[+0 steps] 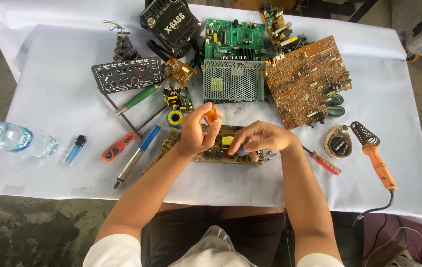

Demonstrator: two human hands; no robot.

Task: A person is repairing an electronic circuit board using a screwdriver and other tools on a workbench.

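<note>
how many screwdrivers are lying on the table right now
3: a green-handled screwdriver below the black panel, an orange-handled screwdriver left of the left hand, a red-handled screwdriver right of the right hand. Others may be hidden.

Bright, even daylight, soft shadows under the tools, sharp focus, slight wide-angle bending at edges.

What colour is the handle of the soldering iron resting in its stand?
Orange, on the soldering iron; head view.

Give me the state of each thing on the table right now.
Left hand: grip shut on small orange part, raised.
Right hand: fingertips pressing circuit board.
Soldering iron: lying beside its coil stand.
Water bottle: capped, on its side.
Lighter: lying flat, unlit.
</note>
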